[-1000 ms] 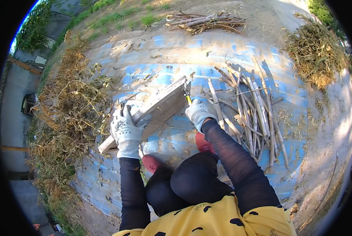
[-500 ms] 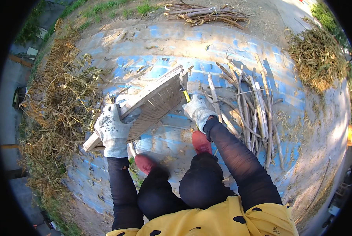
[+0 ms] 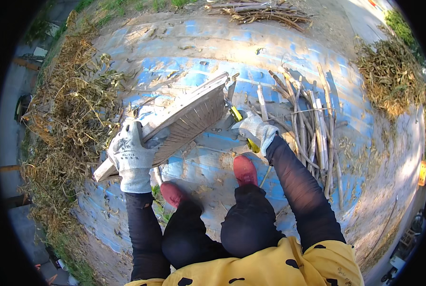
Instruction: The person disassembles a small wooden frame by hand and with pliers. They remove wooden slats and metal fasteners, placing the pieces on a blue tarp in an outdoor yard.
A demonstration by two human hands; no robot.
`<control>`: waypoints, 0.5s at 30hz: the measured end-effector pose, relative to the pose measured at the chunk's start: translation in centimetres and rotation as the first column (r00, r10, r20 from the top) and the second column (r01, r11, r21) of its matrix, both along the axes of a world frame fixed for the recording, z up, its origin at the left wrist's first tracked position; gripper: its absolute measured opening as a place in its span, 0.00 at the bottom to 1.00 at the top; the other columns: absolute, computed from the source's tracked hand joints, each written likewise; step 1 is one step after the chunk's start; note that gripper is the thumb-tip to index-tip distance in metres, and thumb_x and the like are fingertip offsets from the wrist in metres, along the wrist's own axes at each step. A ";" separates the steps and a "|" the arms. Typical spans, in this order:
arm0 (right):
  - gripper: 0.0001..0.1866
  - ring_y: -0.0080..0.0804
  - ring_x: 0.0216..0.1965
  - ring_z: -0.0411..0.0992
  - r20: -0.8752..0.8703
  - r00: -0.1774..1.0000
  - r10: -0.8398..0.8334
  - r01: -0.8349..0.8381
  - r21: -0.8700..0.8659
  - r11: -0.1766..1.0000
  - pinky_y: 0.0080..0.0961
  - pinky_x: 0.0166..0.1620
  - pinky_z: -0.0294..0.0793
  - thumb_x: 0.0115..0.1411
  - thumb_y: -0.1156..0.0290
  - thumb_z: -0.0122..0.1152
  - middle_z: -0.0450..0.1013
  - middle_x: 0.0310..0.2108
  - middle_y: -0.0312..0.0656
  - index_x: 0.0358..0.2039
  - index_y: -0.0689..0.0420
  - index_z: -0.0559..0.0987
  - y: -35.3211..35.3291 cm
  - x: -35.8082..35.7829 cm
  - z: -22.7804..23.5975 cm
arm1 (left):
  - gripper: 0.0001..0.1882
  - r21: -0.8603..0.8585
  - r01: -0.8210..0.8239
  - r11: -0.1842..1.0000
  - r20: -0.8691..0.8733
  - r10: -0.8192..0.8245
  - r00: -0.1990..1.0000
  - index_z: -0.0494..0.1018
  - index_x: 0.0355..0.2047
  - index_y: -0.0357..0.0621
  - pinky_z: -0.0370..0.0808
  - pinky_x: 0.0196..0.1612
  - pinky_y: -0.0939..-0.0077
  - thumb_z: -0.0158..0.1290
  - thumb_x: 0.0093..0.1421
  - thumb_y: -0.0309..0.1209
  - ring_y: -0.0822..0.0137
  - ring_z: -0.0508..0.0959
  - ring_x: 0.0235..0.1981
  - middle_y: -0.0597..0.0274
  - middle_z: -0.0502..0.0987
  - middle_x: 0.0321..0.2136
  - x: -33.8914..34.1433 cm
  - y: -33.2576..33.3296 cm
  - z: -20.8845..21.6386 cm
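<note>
A weathered, slatted wooden frame (image 3: pixel 191 117) is held tilted above the ground, its far right end raised. My gloved left hand (image 3: pixel 132 155) is closed on the frame's near-left edge, the thumb over the top. Closed round the yellow-and-black handle of a tool is my gloved right hand (image 3: pixel 257 128). This handled tool (image 3: pixel 236 113) points up toward the frame's far right end, where a short wooden piece (image 3: pixel 231 88) sticks out. The tool's working end is too small to make out.
Blue-striped sheeting (image 3: pixel 175 64) covers the ground, with dirt on it. A tied bundle of sticks (image 3: pixel 313 128) lies right of my right hand, and another stick bundle (image 3: pixel 265 13) lies far off. Dried plants (image 3: pixel 75 128) pile up at left, with another dry heap (image 3: pixel 391 76) at far right.
My right hand has shifted right and turned, so more of the tool's handle shows below it. The frame has tipped slightly, and my left hand still grips it.
</note>
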State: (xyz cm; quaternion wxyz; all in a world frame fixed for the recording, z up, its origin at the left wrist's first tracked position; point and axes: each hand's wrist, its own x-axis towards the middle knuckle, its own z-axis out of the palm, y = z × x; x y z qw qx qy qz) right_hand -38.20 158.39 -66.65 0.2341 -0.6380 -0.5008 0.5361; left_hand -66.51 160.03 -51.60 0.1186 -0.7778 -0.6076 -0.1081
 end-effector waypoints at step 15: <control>0.42 0.55 0.51 0.62 0.612 0.789 -0.047 0.137 -0.102 0.985 0.46 0.51 0.62 0.42 0.53 0.66 0.63 0.48 0.59 0.54 0.61 0.62 -18.1 2.6 -14.6 | 0.28 -0.046 -0.050 0.998 0.003 0.050 0.999 0.70 0.29 0.46 0.69 0.30 0.61 0.60 0.41 0.57 0.53 0.75 0.26 0.57 0.73 0.23 -0.8 2.8 0.3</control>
